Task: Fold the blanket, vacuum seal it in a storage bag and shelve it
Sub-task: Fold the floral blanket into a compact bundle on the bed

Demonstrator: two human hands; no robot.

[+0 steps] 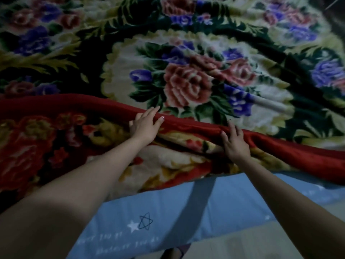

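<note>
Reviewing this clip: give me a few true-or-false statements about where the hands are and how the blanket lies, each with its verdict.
1. Both hands rest on the red satin border of the blanket. True.
2. The left hand holds a storage bag. False: no bag shows; it lies on the border.
3. The near edge is folded over, showing a red floral side. True.
4. The blanket lies on a bare wooden floor. False: a blue sheet lies under it.
5. The right hand hangs clear of the blanket. False: it touches the border.

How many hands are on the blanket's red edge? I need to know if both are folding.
2: left hand and right hand, side by side on the red edge.
</note>
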